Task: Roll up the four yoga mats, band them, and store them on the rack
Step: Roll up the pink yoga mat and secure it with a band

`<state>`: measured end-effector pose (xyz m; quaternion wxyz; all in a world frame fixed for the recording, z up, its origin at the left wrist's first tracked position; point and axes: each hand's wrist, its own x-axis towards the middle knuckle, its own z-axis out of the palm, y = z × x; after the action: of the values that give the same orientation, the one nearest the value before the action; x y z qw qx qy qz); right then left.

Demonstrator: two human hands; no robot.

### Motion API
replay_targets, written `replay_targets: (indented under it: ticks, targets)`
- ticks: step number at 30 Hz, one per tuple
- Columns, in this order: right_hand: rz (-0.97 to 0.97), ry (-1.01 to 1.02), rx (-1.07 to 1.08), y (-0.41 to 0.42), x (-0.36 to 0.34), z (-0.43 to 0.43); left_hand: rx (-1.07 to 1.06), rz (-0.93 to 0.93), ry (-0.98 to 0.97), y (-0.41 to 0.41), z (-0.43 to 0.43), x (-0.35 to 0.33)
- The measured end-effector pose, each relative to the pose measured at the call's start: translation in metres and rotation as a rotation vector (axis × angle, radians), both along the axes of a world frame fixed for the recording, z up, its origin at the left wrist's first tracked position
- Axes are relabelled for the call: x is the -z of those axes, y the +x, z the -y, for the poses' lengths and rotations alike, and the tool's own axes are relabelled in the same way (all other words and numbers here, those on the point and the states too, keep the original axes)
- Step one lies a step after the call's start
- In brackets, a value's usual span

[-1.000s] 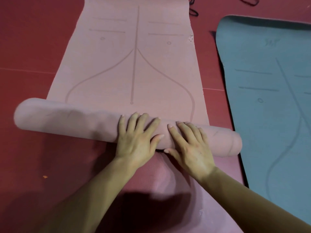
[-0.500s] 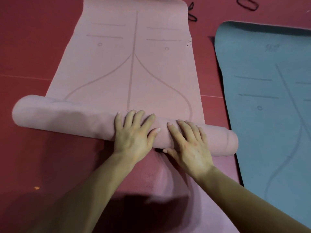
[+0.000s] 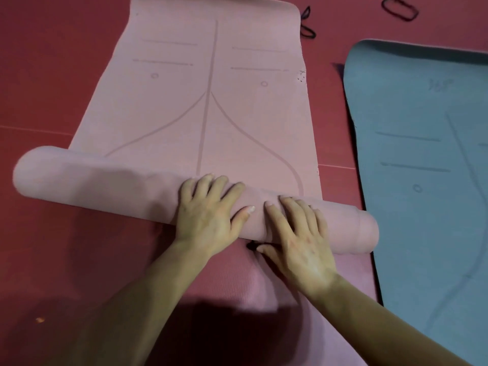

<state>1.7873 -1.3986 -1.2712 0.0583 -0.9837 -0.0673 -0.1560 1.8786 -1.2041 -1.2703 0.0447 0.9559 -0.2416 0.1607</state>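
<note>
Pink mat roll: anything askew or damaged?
The roll looks stepped at its right end, as if the layers had telescoped slightly. Small dark specks, possibly punctures, mark the flat pink mat near its right edge. Nothing else stands out.

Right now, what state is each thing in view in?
pink mat: partly rolled, far end flat on the floor
blue mat: unrolled, lying flat
black bands: loose on the floor, unused
left hand: fingers straight, pressing on the roll
right hand: fingers straight, pressing on the roll
</note>
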Motion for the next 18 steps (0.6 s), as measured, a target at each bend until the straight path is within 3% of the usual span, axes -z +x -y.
replay_targets:
  ticks: [6,11,18]
  targets:
    - [-0.023,0.025,-0.029,0.025,-0.006,0.011,-0.097,-0.102,-0.034,0.006,0.011,-0.012]
    - [-0.07,0.065,-0.056,0.033,-0.012,0.017,0.029,-0.256,0.086,0.008,0.004,-0.027]
    - [-0.005,0.094,-0.144,0.056,-0.007,0.034,0.185,-0.149,0.173,0.037,-0.001,-0.021]
